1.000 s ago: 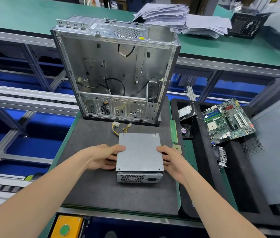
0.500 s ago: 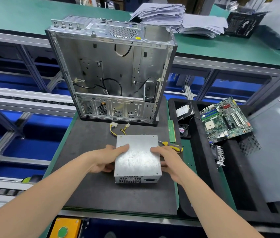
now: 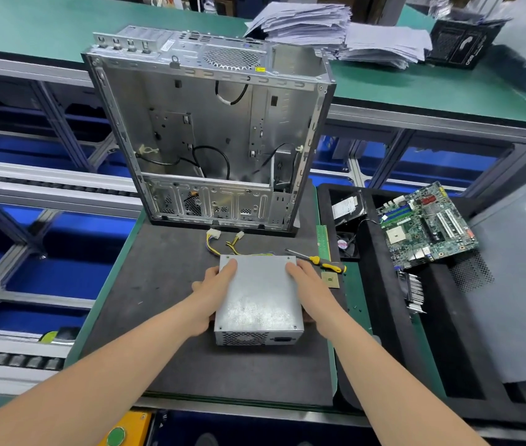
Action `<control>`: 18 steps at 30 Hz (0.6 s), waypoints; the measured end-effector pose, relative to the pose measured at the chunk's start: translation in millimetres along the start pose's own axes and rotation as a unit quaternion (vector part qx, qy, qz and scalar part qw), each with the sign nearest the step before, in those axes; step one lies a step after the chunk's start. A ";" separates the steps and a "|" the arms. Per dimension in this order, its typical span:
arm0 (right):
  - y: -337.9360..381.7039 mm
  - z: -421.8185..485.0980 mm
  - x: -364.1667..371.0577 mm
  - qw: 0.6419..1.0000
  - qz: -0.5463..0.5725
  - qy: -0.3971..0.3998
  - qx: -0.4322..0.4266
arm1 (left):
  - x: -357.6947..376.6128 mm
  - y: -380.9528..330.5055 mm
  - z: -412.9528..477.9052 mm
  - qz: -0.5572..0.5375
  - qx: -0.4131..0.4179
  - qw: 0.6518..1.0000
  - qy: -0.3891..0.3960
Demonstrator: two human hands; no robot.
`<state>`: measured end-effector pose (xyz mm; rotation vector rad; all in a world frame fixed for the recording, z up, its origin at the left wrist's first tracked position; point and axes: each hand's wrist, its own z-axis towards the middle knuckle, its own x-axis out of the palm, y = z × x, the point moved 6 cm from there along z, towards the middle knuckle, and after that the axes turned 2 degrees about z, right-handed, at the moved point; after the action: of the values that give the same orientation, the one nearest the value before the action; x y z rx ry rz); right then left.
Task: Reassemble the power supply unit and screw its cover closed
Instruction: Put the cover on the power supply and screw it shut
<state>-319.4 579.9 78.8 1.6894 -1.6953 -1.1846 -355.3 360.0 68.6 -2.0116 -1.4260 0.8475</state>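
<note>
The grey metal power supply unit [image 3: 260,296] lies flat on the black mat [image 3: 171,355], vented end toward me, its yellow and black cables [image 3: 223,244] trailing off the far side. My left hand [image 3: 215,292] holds its left side with the thumb laid across the cover's far left corner. My right hand [image 3: 311,289] holds the right side, thumb on the far right corner. A yellow-handled screwdriver [image 3: 321,261] lies on the mat just beyond my right hand.
An open computer case [image 3: 210,133] stands upright at the mat's far edge. A black foam tray [image 3: 384,317] to the right carries a motherboard [image 3: 425,225], a hard drive [image 3: 348,206], a small fan [image 3: 347,246] and a side panel [image 3: 519,284]. Paper stacks [image 3: 335,30] sit on the far bench.
Both hands slid forward along the unit's sides, thumbs now on the cover's far corners. The screwdriver, hidden a second ago, shows beyond my right hand.
</note>
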 end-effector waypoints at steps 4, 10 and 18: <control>-1.7 10.6 0.5 1.000 -0.012 0.004 0.012 | 2.5 -2.0 -3.5 -0.008 0.013 1.000 -0.018; 3.5 19.0 -5.7 0.999 -0.017 0.024 0.034 | -1.6 0.1 -12.4 -0.046 -0.022 0.998 -0.039; 18.7 32.3 -6.5 0.996 -0.039 0.083 0.010 | 7.0 24.1 -45.8 -0.226 -0.235 0.945 0.001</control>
<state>-355.4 591.7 78.9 1.8265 -1.5602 -1.0328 -304.5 356.5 80.3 -1.8613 -2.1324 0.3213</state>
